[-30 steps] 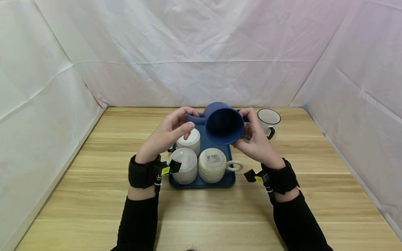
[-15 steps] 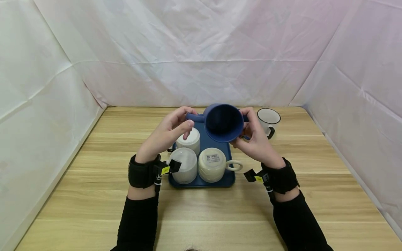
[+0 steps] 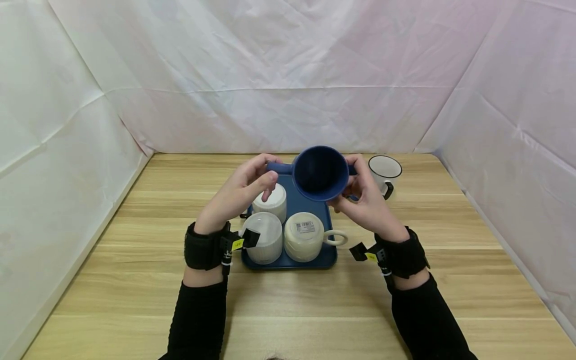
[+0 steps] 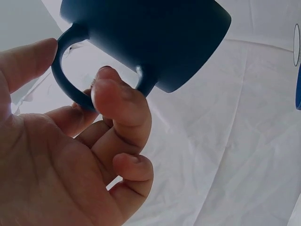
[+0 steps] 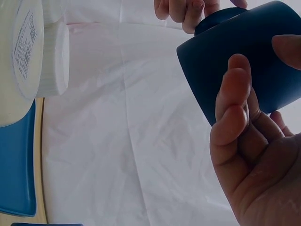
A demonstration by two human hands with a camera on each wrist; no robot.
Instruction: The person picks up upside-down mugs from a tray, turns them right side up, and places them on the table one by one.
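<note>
Dark blue matte mug [image 3: 320,173], mouth tipped toward camera, handle pinched by left hand [image 3: 240,192], body gripped by right hand [image 3: 365,200].

Wooden table [image 3: 135,280] (pale) before white sheet walls [image 3: 288,75].

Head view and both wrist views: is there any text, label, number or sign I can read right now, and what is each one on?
Nothing can be quoted.
Barcode sticker on the upturned base of the cream mug in the blue tray: printed lines too small to read; in the right wrist view they are blurred.
Yellow tags on the wrist straps: marks too small to read.
</note>
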